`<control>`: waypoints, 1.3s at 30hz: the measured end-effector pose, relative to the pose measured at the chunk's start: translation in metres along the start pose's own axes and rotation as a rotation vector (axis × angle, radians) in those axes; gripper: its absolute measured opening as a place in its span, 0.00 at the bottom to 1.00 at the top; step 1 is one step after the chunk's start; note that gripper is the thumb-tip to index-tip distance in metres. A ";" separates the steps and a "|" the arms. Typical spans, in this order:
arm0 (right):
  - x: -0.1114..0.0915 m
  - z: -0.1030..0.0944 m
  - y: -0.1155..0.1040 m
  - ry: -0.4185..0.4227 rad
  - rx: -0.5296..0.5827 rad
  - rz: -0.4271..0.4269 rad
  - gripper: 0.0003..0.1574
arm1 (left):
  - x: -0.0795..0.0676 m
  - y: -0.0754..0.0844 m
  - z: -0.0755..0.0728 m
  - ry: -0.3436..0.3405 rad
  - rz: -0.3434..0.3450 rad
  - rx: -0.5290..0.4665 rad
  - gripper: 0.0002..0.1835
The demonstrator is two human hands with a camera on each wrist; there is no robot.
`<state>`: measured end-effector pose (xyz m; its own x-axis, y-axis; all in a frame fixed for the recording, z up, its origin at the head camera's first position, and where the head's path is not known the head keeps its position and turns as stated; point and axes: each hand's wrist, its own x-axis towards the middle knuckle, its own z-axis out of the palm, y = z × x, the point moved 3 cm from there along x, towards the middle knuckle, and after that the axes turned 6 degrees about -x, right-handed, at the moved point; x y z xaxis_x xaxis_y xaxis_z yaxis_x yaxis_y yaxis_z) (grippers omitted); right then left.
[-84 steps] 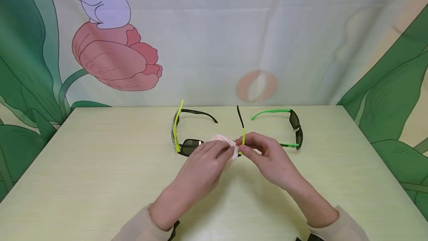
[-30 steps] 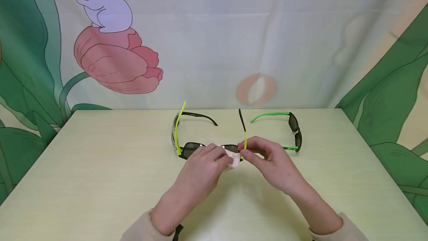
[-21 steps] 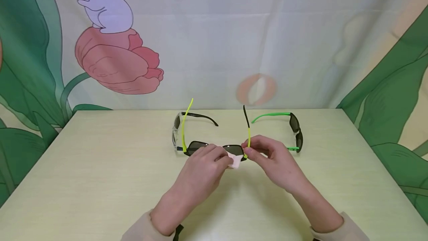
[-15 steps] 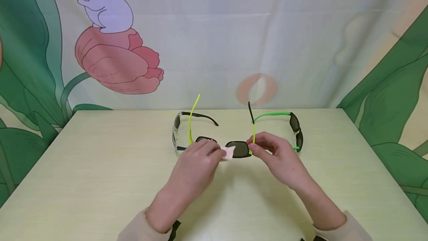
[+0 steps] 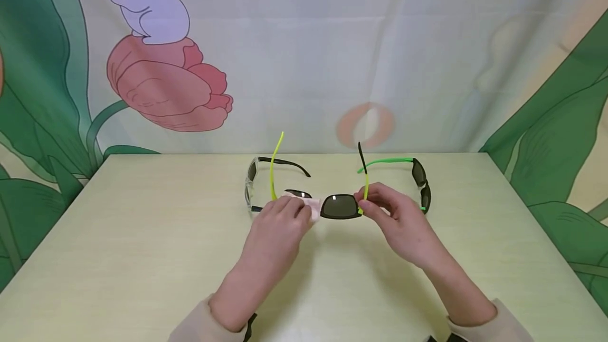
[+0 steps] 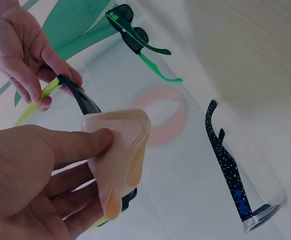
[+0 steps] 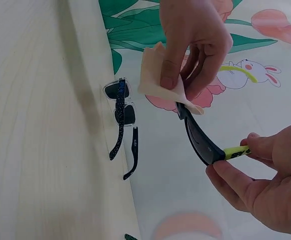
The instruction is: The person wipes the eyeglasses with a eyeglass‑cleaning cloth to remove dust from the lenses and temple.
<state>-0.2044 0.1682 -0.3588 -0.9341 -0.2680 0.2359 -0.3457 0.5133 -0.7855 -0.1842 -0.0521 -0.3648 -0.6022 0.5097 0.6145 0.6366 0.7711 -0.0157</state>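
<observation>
Dark-lensed sunglasses (image 5: pixel 340 207) with a black frame and yellow-green temples are held up over the table, temples pointing away. My right hand (image 5: pixel 401 226) pinches them at the hinge of the right temple. A folded pale pink cloth (image 5: pixel 313 208) is in my left hand (image 5: pixel 273 231), thumb on one side and fingers on the other. In the left wrist view the cloth (image 6: pixel 123 145) wraps the frame and hides its middle and far lens. The right wrist view shows the near lens (image 7: pixel 200 140) bare, with the cloth (image 7: pixel 155 80) over the other end.
Clear-framed sunglasses (image 5: pixel 248 183) with dark temples stand behind on the left of the table (image 5: pixel 119 236). Sunglasses with green temples (image 5: pixel 426 194) stand behind on the right, partly hidden by the right hand. A printed curtain (image 5: pixel 285 67) hangs along the back edge.
The left hand has slid the cloth leftward off the right lens, toward the bridge and left lens. The sunglasses have moved right and slightly up, with the right hand still pinching the hinge.
</observation>
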 end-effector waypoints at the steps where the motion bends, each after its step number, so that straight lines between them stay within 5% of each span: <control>1: 0.000 0.000 -0.001 0.001 -0.006 -0.005 0.06 | 0.000 0.001 0.000 0.003 -0.006 0.009 0.09; 17: -0.005 0.007 -0.009 0.015 -0.050 -0.096 0.04 | -0.003 0.005 0.005 -0.113 -0.091 0.182 0.25; 28: -0.004 0.004 -0.006 0.012 -0.080 -0.067 0.04 | -0.003 0.005 0.001 -0.046 -0.065 0.147 0.13; 39: -0.003 0.006 -0.005 -0.012 -0.073 -0.054 0.04 | -0.004 0.005 0.001 -0.053 -0.078 0.111 0.14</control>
<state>-0.1994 0.1613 -0.3593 -0.9130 -0.3064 0.2694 -0.4014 0.5559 -0.7279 -0.1796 -0.0500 -0.3680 -0.6743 0.4638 0.5746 0.5313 0.8451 -0.0586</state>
